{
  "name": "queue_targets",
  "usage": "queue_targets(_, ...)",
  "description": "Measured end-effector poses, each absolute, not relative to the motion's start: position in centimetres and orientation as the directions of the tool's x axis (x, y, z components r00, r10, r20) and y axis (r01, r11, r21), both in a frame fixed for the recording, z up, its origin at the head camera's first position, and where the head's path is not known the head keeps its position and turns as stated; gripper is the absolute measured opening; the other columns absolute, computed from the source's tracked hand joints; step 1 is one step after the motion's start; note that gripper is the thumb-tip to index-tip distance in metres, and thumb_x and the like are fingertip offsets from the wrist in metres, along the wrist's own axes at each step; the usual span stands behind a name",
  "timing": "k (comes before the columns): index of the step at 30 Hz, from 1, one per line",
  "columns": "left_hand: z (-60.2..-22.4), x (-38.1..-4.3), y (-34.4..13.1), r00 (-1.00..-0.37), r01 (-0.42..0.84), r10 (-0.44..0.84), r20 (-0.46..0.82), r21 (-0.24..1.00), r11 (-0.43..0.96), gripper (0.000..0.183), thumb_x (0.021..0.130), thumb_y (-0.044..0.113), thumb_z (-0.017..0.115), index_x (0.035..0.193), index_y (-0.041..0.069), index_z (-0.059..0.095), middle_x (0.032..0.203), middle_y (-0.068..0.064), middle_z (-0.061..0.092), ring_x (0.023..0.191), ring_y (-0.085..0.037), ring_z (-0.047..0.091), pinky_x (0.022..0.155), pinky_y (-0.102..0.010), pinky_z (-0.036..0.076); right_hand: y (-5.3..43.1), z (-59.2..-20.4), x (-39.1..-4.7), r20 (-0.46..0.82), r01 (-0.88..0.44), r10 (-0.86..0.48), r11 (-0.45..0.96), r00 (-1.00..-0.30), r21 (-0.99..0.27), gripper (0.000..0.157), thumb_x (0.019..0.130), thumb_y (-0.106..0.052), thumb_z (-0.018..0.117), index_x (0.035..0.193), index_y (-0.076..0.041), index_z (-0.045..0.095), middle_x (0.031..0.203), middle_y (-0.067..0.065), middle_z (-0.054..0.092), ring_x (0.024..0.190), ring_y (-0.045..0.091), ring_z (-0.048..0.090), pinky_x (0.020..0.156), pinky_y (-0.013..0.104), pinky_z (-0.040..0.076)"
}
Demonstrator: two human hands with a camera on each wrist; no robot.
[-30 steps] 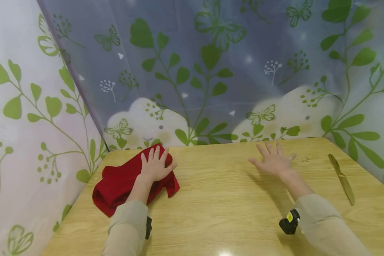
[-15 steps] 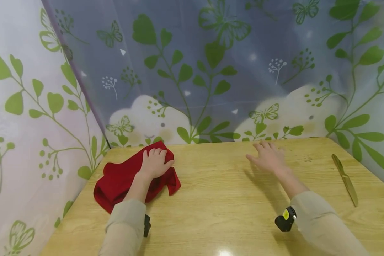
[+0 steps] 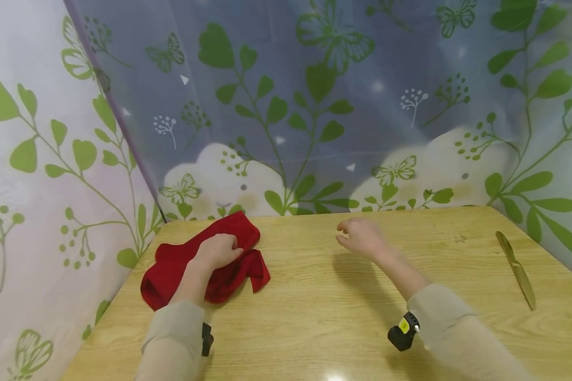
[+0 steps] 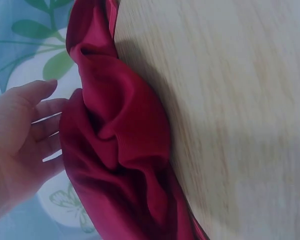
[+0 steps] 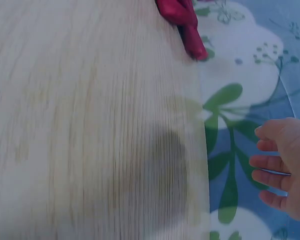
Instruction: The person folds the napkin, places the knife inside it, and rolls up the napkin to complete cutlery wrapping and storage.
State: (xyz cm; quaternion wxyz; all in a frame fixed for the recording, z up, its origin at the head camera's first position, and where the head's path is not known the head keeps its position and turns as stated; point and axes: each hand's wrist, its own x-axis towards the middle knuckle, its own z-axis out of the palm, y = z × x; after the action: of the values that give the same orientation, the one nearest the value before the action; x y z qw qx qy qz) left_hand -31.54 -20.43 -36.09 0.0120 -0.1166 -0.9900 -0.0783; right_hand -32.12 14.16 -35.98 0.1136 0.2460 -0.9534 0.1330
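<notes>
A crumpled red cloth (image 3: pixel 233 225) lies on the left part of the table. My left hand (image 3: pixel 216 250) is over it, fingers bent downward. In the left wrist view the left hand (image 4: pixel 22 137) has its fingers relaxed and slightly apart, their tips reaching behind the edge of the cloth (image 4: pixel 122 142); contact cannot be made out. Above the table's far middle hovers my right hand (image 3: pixel 363 237), away from the cloth. Seen from the right wrist, the right hand (image 5: pixel 292 165) has loosely curled fingers holding nothing.
A gold-coloured knife (image 3: pixel 518 272) lies near the right edge of the wooden table (image 3: pixel 310 307). Behind the table hangs a leaf-and-butterfly printed curtain (image 3: pixel 276 63), with more of the print on both sides.
My right hand has moved left, and its spread fingers have become loosely curled. The left hand has drawn back slightly over the cloth, its fingers bending down. The knife stays put.
</notes>
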Motion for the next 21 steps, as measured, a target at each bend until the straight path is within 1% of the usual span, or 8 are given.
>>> queue_targets(3, -36.1, -31.3, -20.8, -0.972, 0.235, 0.236, 0.015, 0.166, 0.958, 0.018, 0.086, 0.027, 0.062, 0.075, 0.013, 0.058, 0.07, 0.003, 0.056, 0.067, -0.016, 0.051, 0.063, -0.035, 0.043, 12.2, -36.0, -31.8, 0.306, -0.545, -0.485, 0.824, -0.819, -0.155, 0.025, 0.086, -0.021, 0.062, 0.103, -0.003, 0.066, 0.092, 0.01, 0.067, 0.082, 0.024, 0.063, 0.069, 0.038, 0.049)
queue_targets(7, -36.2, -31.1, -20.8, -0.965, 0.257, 0.261, -0.006, 0.162, 0.953, 0.016, 0.085, 0.026, 0.063, 0.086, 0.01, 0.062, 0.08, -0.001, 0.061, 0.075, -0.019, 0.055, 0.072, -0.039, 0.046, 9.7, -36.2, -31.4, 0.311, -0.587, -0.534, 0.803, -0.786, -0.104, 0.023, 0.085, -0.023, 0.065, 0.1, -0.005, 0.067, 0.089, 0.006, 0.067, 0.08, 0.021, 0.063, 0.069, 0.036, 0.049)
queue_targets(10, -36.5, -31.3, -20.7, -0.96, 0.279, 0.282, 0.0, 0.146, 0.949, 0.019, 0.085, 0.024, 0.064, 0.093, 0.008, 0.063, 0.088, -0.003, 0.063, 0.083, -0.022, 0.058, 0.077, -0.041, 0.046, 7.9, -36.4, -31.0, 0.289, -0.604, -0.559, 0.791, -0.777, -0.094, 0.024, 0.086, -0.024, 0.065, 0.1, -0.006, 0.068, 0.091, 0.006, 0.067, 0.082, 0.021, 0.063, 0.071, 0.036, 0.05)
queue_targets(14, -36.9, -31.6, -20.3, -0.949, 0.313, 0.315, 0.008, 0.12, 0.942, 0.023, 0.084, 0.024, 0.065, 0.1, 0.007, 0.065, 0.095, -0.006, 0.064, 0.092, -0.025, 0.059, 0.082, -0.042, 0.046, 5.5, -36.8, -30.5, 0.257, -0.618, -0.581, 0.781, -0.772, -0.091, 0.025, 0.085, -0.028, 0.066, 0.1, -0.008, 0.069, 0.094, 0.005, 0.067, 0.087, 0.024, 0.062, 0.076, 0.039, 0.049)
queue_targets(16, -37.0, -31.6, -20.0, -0.939, 0.344, 0.344, 0.015, 0.105, 0.933, 0.022, 0.084, 0.022, 0.065, 0.101, 0.008, 0.065, 0.096, -0.006, 0.064, 0.094, -0.025, 0.059, 0.082, -0.042, 0.046, 4.3, -37.0, -30.3, 0.233, -0.618, -0.588, 0.781, -0.775, -0.087, 0.027, 0.085, -0.031, 0.066, 0.099, -0.009, 0.069, 0.094, 0.005, 0.066, 0.089, 0.025, 0.062, 0.077, 0.041, 0.048)
queue_targets(21, -37.2, -31.4, -19.1, -0.912, 0.409, 0.406, 0.055, 0.057, 0.911, 0.02, 0.084, 0.014, 0.064, 0.103, 0.008, 0.066, 0.097, -0.007, 0.065, 0.095, -0.026, 0.059, 0.082, -0.042, 0.046, 1.7, -37.7, -29.8, 0.179, -0.609, -0.591, 0.79, -0.786, -0.069, 0.029, 0.085, -0.038, 0.064, 0.097, -0.011, 0.069, 0.091, 0.003, 0.065, 0.088, 0.026, 0.061, 0.074, 0.041, 0.047)
